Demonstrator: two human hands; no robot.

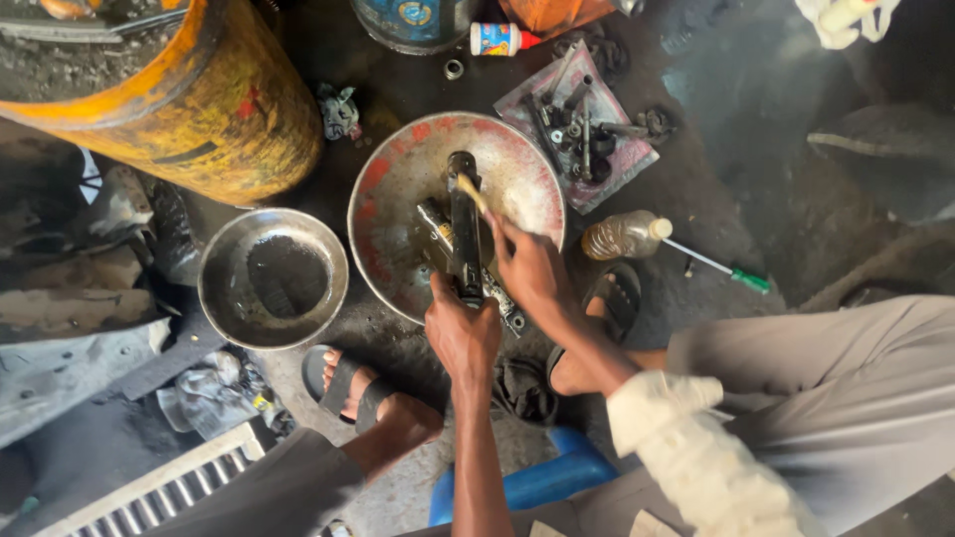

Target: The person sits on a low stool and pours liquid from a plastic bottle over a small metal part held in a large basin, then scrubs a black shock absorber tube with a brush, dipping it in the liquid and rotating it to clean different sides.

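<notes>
- Big yellow-orange drum is taking up the upper left of the frame, pretty grimy.
- Round metal pan with worn red paint is sitting at center, on the dirty floor.
- Smaller steel bowl is lying just left of it, holding some dark liquid.
- Long black metal part is standing across the pan, center of frame.
- Left hand is wrapped tight around the lower end of that part, fingers fully closed.
- Right hand is pinching a small brush, fingers curled shut on the handle, bristle end touching the part's upper half.
- Plastic bottle of brownish liquid is lying right of the pan, with a green-handled screwdriver just beside it.
</notes>
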